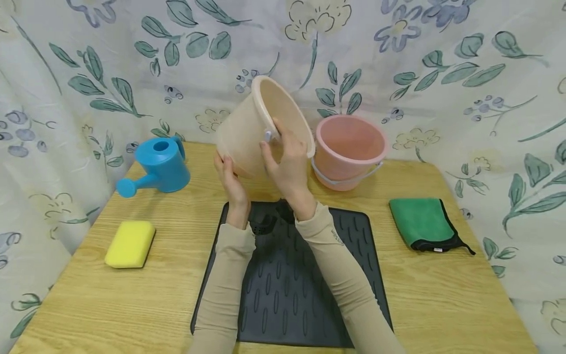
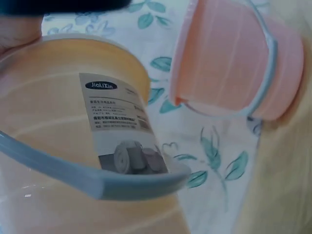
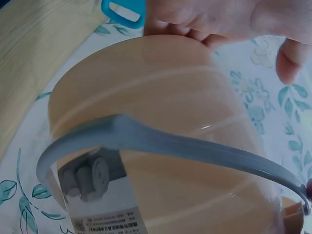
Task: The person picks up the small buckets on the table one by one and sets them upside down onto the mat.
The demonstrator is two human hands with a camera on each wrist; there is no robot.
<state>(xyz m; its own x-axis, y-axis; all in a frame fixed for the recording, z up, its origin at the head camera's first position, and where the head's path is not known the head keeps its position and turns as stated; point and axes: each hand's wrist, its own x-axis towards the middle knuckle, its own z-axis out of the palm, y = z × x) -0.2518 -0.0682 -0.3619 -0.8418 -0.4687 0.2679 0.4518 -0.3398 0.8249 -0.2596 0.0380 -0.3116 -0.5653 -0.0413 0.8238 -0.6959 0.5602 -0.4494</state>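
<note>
A cream bucket (image 1: 243, 132) is held up above the black ridged mat (image 1: 283, 300), tipped with its mouth toward the upper right. My left hand (image 1: 233, 189) holds it low on the side near its base, thumb on the outer wall. At the rim, my right hand (image 1: 289, 164) grips with fingers over the mouth and thumb outside by the handle joint. The bucket's grey handle (image 2: 141, 187) and a printed label (image 2: 117, 107) show in the left wrist view. Some fingertips are hidden behind the bucket.
Right behind the cream bucket stands a pink bucket (image 1: 349, 142). On the left are a blue watering can (image 1: 165, 164) and a yellow sponge (image 1: 129, 244). A folded green cloth (image 1: 420, 221) lies at right. A floral curtain (image 1: 442, 113) hangs behind the wooden table (image 1: 168, 295).
</note>
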